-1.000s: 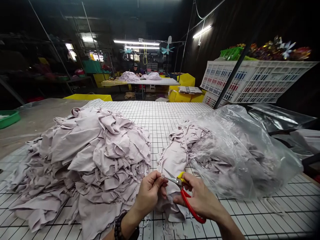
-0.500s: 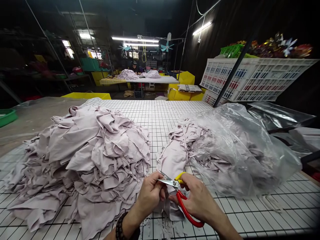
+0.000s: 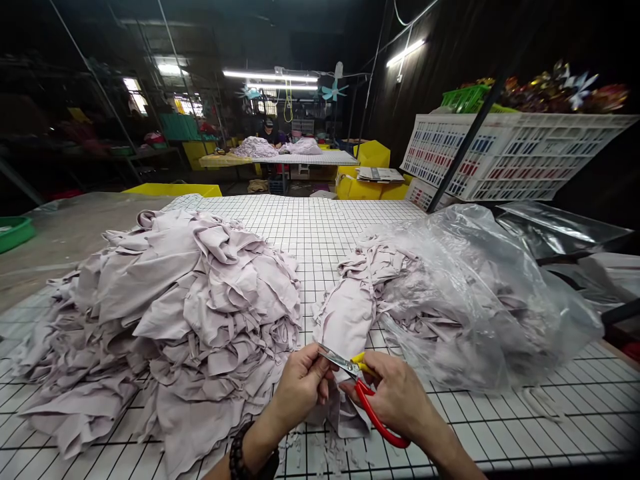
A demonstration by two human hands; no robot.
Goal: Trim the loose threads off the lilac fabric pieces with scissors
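My right hand (image 3: 397, 393) grips a pair of scissors (image 3: 373, 413) with one red and one yellow handle. Their blades are closed and point left, tips by the fingers of my left hand (image 3: 300, 387). That hand is pinched on a pale lilac fabric piece (image 3: 345, 417), part of which hangs below the hands; the pinched edge is mostly hidden by my fingers. Just beyond the hands lies another flat fabric piece (image 3: 347, 313). A large heap of the same fabric (image 3: 200, 293) rises on the left.
A clear plastic bag (image 3: 500, 300) with more fabric lies on the right of the grid-lined table (image 3: 320, 227). Small cut scraps (image 3: 337, 457) are scattered below my hands. White crates (image 3: 515, 153) stand back right, a green basin (image 3: 15, 233) far left. A person (image 3: 269, 132) sits at a farther table.
The scissor blades, spread apart before, are now closed beside my left fingers. Both hands have stayed in nearly the same place.
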